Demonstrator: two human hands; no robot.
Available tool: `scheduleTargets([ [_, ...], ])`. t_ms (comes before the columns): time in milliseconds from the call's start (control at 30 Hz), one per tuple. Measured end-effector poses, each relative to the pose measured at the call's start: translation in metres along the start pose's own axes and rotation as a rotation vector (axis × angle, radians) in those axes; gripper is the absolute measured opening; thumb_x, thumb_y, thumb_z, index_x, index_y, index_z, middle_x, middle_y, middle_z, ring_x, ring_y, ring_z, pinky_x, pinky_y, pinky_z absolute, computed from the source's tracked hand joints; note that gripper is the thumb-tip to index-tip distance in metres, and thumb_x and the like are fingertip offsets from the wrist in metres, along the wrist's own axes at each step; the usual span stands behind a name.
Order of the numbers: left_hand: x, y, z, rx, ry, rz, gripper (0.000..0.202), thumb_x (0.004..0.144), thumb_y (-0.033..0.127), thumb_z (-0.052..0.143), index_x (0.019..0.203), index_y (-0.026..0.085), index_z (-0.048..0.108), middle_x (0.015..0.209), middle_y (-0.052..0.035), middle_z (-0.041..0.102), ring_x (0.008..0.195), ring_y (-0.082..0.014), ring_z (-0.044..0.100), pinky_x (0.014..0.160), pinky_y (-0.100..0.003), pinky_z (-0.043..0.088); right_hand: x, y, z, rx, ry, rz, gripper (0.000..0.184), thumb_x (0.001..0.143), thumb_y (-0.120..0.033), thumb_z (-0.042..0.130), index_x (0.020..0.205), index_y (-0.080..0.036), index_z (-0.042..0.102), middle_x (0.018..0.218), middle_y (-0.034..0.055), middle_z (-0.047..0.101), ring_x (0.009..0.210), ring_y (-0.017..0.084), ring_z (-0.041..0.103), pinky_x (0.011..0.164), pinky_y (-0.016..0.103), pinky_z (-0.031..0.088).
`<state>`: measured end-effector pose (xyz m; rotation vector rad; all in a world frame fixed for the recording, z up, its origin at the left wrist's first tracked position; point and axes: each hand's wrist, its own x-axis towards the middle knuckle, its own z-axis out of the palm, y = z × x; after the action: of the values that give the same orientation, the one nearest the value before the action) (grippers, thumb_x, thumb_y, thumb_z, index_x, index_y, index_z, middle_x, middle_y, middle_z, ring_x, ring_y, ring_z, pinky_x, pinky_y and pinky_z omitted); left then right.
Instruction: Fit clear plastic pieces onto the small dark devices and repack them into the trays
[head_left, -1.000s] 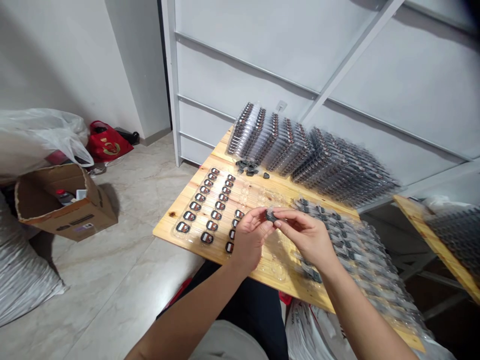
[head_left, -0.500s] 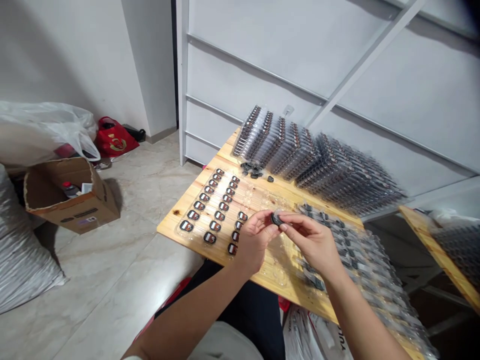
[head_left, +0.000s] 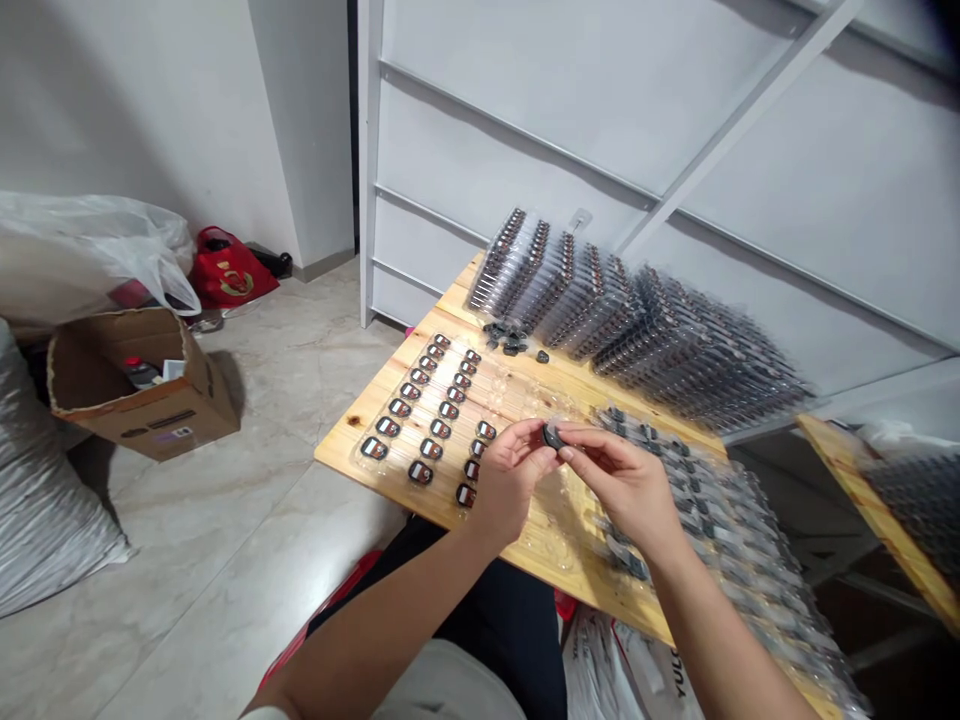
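Between the fingertips of both hands is a small dark rounded plastic part (head_left: 553, 436), above the middle of the wooden table. My left hand (head_left: 511, 470) pinches it from the left, and my right hand (head_left: 622, 475) grips its right side; its exact kind does not show. Below and left of my hands lies a clear plastic tray (head_left: 397, 455) with rows of small black oval pieces (head_left: 420, 472) bearing white and brown-red faces. Right of my right hand, more clear trays (head_left: 739, 540) hold dark grey parts, partly hidden by my forearm.
Tall stacks of filled clear trays (head_left: 637, 320) line the table's back edge by a white panel (head_left: 510, 60). Several loose black pieces (head_left: 514, 340) lie before them. On the floor at left are a cardboard box (head_left: 150, 420), a red bag (head_left: 232, 275) and white sacks (head_left: 49, 500).
The view has shifted very slightly. Both hands keep hold of the dark part in nearly the same place.
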<state>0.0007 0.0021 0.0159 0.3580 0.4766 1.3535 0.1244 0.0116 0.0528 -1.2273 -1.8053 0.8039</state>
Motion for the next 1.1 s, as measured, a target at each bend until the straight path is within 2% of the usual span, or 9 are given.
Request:
scheduleTargets([
  [167, -0.001, 0.005, 0.001, -0.027, 0.036, -0.047, 0.033, 0.065, 0.02, 0.069, 0.095, 0.014, 0.058, 0.098, -0.0087, 0.061, 0.095, -0.0195, 0.056, 0.087, -0.033, 0.044, 0.003, -0.003, -0.004, -0.052, -0.064, -0.032, 0.015, 0.078, -0.027, 0.061, 0.091, -0.019, 0.065, 0.101, 0.0064, 0.061, 0.097, 0.019, 0.057, 0.087, 0.035, 0.049],
  [300, 0.0, 0.004, 0.0, -0.037, 0.005, -0.044, 0.033, 0.066, 0.022, 0.069, 0.096, 0.014, 0.058, 0.097, -0.0085, 0.061, 0.095, -0.0194, 0.057, 0.088, -0.034, 0.043, 0.004, -0.008, -0.008, -0.084, -0.106, -0.063, 0.016, 0.081, -0.027, 0.058, 0.094, -0.019, 0.064, 0.103, 0.0056, 0.06, 0.099, 0.018, 0.056, 0.086, 0.033, 0.049],
  [533, 0.001, 0.001, 0.001, -0.049, -0.043, -0.004, 0.028, 0.07, 0.018, 0.065, 0.097, 0.014, 0.058, 0.099, -0.0069, 0.06, 0.093, -0.015, 0.056, 0.085, -0.029, 0.045, 0.002, -0.011, -0.007, -0.082, -0.043, -0.059, 0.015, 0.081, -0.025, 0.057, 0.094, -0.02, 0.064, 0.102, 0.0045, 0.061, 0.098, 0.017, 0.056, 0.087, 0.032, 0.048],
  [767, 0.001, -0.001, 0.003, -0.076, -0.042, -0.028, 0.031, 0.068, 0.02, 0.067, 0.097, 0.014, 0.057, 0.1, -0.0071, 0.059, 0.094, -0.016, 0.056, 0.086, -0.029, 0.044, 0.0, -0.01, -0.011, -0.152, -0.069, -0.08, 0.019, 0.082, -0.026, 0.055, 0.098, -0.02, 0.064, 0.104, 0.0052, 0.06, 0.1, 0.018, 0.055, 0.09, 0.034, 0.046],
  [1100, 0.002, -0.003, 0.002, -0.083, -0.024, -0.023, 0.032, 0.068, 0.018, 0.068, 0.097, 0.014, 0.057, 0.099, -0.0068, 0.06, 0.092, -0.0145, 0.056, 0.084, -0.028, 0.044, -0.006, -0.007, -0.003, -0.097, 0.035, -0.054, 0.017, 0.082, -0.025, 0.056, 0.096, -0.019, 0.064, 0.104, 0.0047, 0.06, 0.099, 0.017, 0.056, 0.087, 0.031, 0.048],
])
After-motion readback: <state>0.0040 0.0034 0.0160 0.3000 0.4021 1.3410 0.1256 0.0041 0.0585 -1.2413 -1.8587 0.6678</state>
